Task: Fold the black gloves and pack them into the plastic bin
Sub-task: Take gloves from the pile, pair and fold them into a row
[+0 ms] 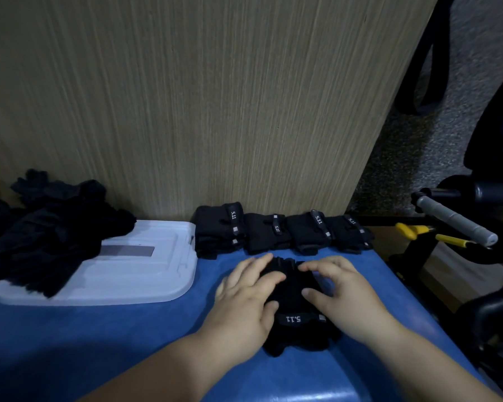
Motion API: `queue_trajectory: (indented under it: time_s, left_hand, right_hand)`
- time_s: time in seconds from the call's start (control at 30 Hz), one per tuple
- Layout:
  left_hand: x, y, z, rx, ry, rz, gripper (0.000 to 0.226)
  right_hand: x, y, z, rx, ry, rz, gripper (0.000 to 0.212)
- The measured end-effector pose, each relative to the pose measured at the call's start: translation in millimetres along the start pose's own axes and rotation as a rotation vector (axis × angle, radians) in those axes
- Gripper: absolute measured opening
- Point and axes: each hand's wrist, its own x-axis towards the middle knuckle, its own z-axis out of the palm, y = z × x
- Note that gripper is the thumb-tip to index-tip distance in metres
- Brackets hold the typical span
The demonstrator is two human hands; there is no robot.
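A big wooden wall (pixel 186 97) stands at 12 o'clock from me. The blue table (pixel 99 343) runs from it down to my body.

A white plastic lid (pixel 134 274) lies flat on the table, at about 10 o'clock from my hands. A messy pile of loose black gloves (pixel 50 227) sits on the lid's left part and spills off it toward 9 o'clock.

A row of folded black gloves (pixel 279 230) lines the foot of the wall, at 12 o'clock from my hands and just past my fingertips. It starts right beside the lid's far right corner.

My left hand (pixel 244 303) lies on the left side of one black glove (pixel 294 297). Its fingers are nearly straight and press down on the glove. My right hand (pixel 343 294) is on the glove's right side. Its fingers are bent, and the first finger and thumb touch the glove. I cannot tell if they pinch it or only push on it.

The glove lies on the table between my hands, with its cuff toward 6 o'clock.

A tool with yellow handles (pixel 450 239) sits off the table at 2 o'clock.
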Motion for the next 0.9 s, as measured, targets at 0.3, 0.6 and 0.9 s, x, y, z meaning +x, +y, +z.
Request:
queue_trajectory:
  time_s: [0.3, 0.6, 0.9]
  left_hand:
    - [5, -16, 2, 0.120, -0.355, 0.061, 0.052]
    - [1, -20, -3, 0.165, -0.415, 0.023, 0.055]
    - [-4, -37, -13, 0.160, -0.362, 0.006, 0.057]
  right_hand:
    - [2, 16, 5, -0.219, -0.468, -0.171, 0.052]
    - [2, 25, -4, -0.385, -0.562, -0.153, 0.063]
    - [-1, 31, -25, -0.469, -0.518, -0.075, 0.055]
